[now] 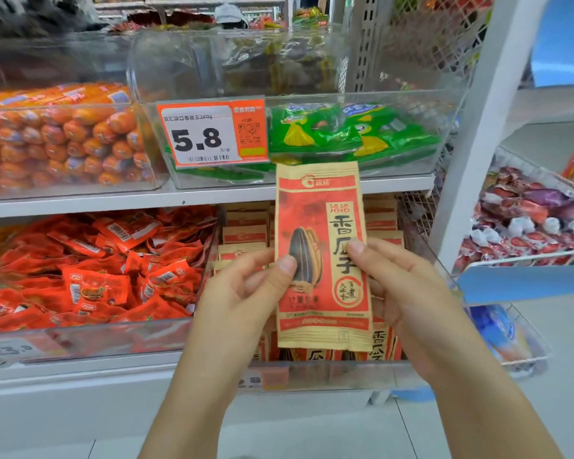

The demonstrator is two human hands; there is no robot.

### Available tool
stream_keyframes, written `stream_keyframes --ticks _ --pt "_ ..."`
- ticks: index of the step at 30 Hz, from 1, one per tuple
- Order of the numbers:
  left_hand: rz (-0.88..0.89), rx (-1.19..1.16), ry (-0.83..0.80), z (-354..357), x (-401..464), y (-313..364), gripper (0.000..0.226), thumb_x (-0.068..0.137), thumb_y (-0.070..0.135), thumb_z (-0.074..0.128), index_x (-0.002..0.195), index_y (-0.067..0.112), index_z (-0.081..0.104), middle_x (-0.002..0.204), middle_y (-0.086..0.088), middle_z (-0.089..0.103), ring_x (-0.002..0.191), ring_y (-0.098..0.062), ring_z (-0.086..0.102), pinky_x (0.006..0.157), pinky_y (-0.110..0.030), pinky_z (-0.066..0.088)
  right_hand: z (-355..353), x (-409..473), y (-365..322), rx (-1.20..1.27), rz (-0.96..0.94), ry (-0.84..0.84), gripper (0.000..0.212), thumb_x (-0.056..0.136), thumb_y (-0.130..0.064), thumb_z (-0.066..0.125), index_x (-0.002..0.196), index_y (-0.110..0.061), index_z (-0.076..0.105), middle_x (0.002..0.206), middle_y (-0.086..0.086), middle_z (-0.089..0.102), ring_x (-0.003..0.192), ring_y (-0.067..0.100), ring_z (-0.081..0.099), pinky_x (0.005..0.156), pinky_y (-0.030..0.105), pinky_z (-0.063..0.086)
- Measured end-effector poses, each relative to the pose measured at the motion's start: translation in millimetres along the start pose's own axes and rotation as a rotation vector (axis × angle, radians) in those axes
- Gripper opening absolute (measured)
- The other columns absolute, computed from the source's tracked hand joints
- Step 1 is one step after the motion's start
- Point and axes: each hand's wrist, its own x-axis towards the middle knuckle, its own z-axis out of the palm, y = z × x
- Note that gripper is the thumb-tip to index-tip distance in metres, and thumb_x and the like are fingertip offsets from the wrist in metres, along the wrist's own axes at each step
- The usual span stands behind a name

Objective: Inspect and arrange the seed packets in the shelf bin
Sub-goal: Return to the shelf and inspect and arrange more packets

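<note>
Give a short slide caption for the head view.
Both hands, left and right, hold one seed packet upright before its shelf bin.

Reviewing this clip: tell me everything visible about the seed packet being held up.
The seed packet is a tall, flat pouch of tan kraft-looking paper with a red printed panel, a dark striped sunflower seed picture and large black characters. It looks sealed and uncreased. It is held upright, front to the camera, above the shelf bin of matching packets. The left hand pinches its left edge, thumb on the front; the right hand pinches its right edge likewise.
</note>
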Motion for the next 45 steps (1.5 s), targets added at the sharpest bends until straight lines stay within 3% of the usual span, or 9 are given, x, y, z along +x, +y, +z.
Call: stream_keyframes --ticks 7,13,20,27,31,34,38,42,45 --pt "-0.024 0.013 0.065 -4.8 -3.8 -7.5 0.036 0.078 0.031 0.06 0.108 0.011 0.067 0.083 -0.006 0.077 0.072 -0.017 0.074 0.056 -0.024 0.056 1.5 2.4 0.4 -0.107 0.041 -0.052 0.042 0.071 -0.04 0.063 0.109 -0.023 0.068 0.087 0.002 0.077 0.076 0.014 0.074 0.069 0.027 0.06" --pt "0.013 0.03 0.089 -11.8 -7.1 -10.2 0.039 0.075 0.036 0.06 0.107 0.015 0.068 0.083 -0.005 0.077 0.072 -0.016 0.074 0.057 -0.023 0.056 19.0 -2.2 6.9 -0.019 0.056 -0.061 0.024 0.089 -0.027 0.062 0.112 -0.024 0.066 0.088 0.0 0.077 0.076 0.012 0.074 0.062 0.021 0.057" --pt "0.035 0.088 0.046 -19.2 -2.9 -8.7 0.037 0.078 0.039 0.059 0.107 0.018 0.07 0.087 -0.004 0.077 0.079 -0.02 0.075 0.063 -0.029 0.059 24.5 -2.8 8.3 -0.017 0.036 -0.051 0.03 0.085 -0.033 0.061 0.113 -0.027 0.065 0.092 -0.001 0.077 0.08 0.012 0.074 0.065 0.02 0.056" --pt "0.171 0.311 0.203 -22.4 -2.4 -17.4 0.023 0.089 0.029 0.065 0.111 0.036 0.068 0.104 0.015 0.074 0.088 -0.006 0.072 0.076 -0.034 0.057 29.6 -2.6 12.8 -0.017 0.038 -0.063 0.025 0.092 -0.023 0.059 0.116 -0.026 0.065 0.094 -0.003 0.077 0.082 0.012 0.074 0.064 0.022 0.058" --pt "0.207 0.376 0.28 -17.7 -0.2 -19.8 0.023 0.091 0.023 0.065 0.103 0.04 0.056 0.102 0.021 0.069 0.086 0.0 0.069 0.074 -0.026 0.056 32.3 -3.9 13.7 -0.006 0.021 -0.09 0.025 0.092 -0.023 0.057 0.115 -0.029 0.065 0.096 -0.005 0.077 0.084 0.01 0.074 0.065 0.022 0.058" --pt "0.188 0.348 0.243 -12.8 -0.6 -15.4 0.014 0.089 0.035 0.067 0.098 0.041 0.058 0.103 0.023 0.068 0.093 -0.003 0.068 0.075 -0.029 0.055 34.3 -5.1 12.0 -0.016 -0.033 -0.104 0.028 0.09 -0.032 0.053 0.115 -0.034 0.066 0.102 -0.007 0.076 0.091 0.01 0.073 0.072 0.028 0.06" --pt "0.093 0.242 0.191 -8.0 -1.0 -10.2 0.051 0.06 0.068 0.067 0.098 0.035 0.059 0.1 0.024 0.069 0.086 -0.001 0.068 0.07 -0.023 0.05 36.2 -6.5 12.5 -0.049 -0.09 -0.077 0.033 0.09 -0.036 0.048 0.114 -0.031 0.07 0.107 -0.007 0.074 0.094 0.013 0.072 0.066 0.029 0.06" --pt "0.05 0.228 0.167 -8.0 0.0 -7.2 0.069 0.046 0.073 0.065 0.1 0.031 0.058 0.093 0.028 0.069 0.079 0.003 0.068 0.064 -0.016 0.051 31.0 -6.3 9.5 -0.091 -0.098 -0.06 0.033 0.081 -0.041 0.056 0.109 -0.034 0.072 0.106 -0.01 0.074 0.093 0.013 0.072 0.071 0.032 0.061" --pt "0.043 0.221 0.136 -6.2 -0.1 -7.6 0.07 0.046 0.074 0.066 0.1 0.03 0.057 0.093 0.023 0.071 0.079 -0.003 0.07 0.065 -0.024 0.053 25.1 -6.2 6.3 -0.101 -0.101 -0.031 0.031 0.076 -0.043 0.058 0.102 -0.033 0.072 0.101 -0.01 0.075 0.088 0.011 0.072 0.075 0.029 0.06"
